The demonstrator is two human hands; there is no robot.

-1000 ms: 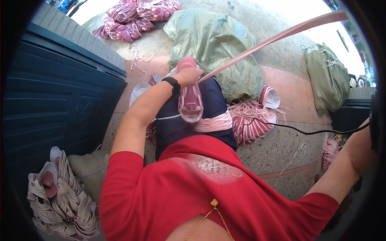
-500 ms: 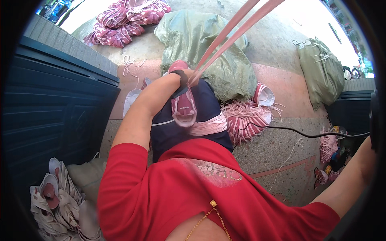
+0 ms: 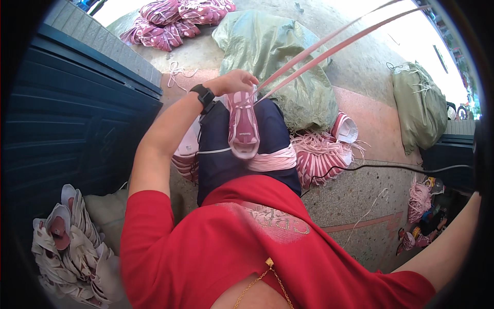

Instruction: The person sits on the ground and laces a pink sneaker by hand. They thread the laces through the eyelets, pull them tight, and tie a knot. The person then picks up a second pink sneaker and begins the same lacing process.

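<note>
A pink shoe (image 3: 243, 126) lies lengthwise on my lap, on dark trousers. My left hand (image 3: 234, 82), with a black watch on its wrist, grips the shoe's far end where the laces come out. Two pink laces (image 3: 329, 47) run taut from there up toward the top right rim. My right forearm (image 3: 447, 242) reaches out to the right edge. My right hand is past the rim, out of view.
Pink shoe uppers (image 3: 321, 154) are heaped beside my right knee, with more (image 3: 175, 20) at the far left. Two green sacks (image 3: 280, 56) (image 3: 419, 103) lie ahead. A blue panelled wall (image 3: 62, 134) stands at left, pale uppers (image 3: 67, 242) below it. A black cable (image 3: 391, 167) crosses the floor.
The laces have swung from a shallow slant to a steeper one and now show as two strands. My left hand shifted up along the shoe's far end. My right arm dropped lower.
</note>
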